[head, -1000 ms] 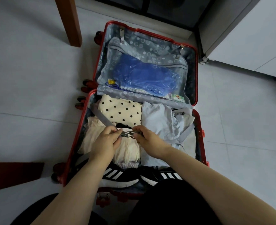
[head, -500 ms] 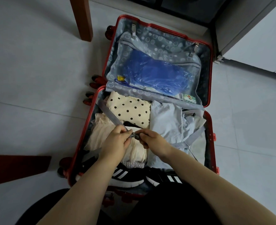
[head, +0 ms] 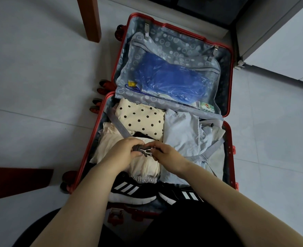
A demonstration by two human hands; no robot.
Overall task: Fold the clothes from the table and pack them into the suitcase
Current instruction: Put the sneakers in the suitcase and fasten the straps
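Folded clothes, a cream polka-dot cotton piece (head: 141,120), a soft pale blue garment (head: 181,136) and a crinkled cream one (head: 109,139), lie packed in the near half of the red hard-shell suitcase (head: 173,41). Over their middle, fingers of the left hand (head: 122,150) pinch the pronged half of a dark grey plastic buckle (head: 143,151). The right hand (head: 168,154) pinches what seems the socket half, just beside it. Both halves line up with the grey webbing strap (head: 118,127), so closing them likely needs a straight push together.
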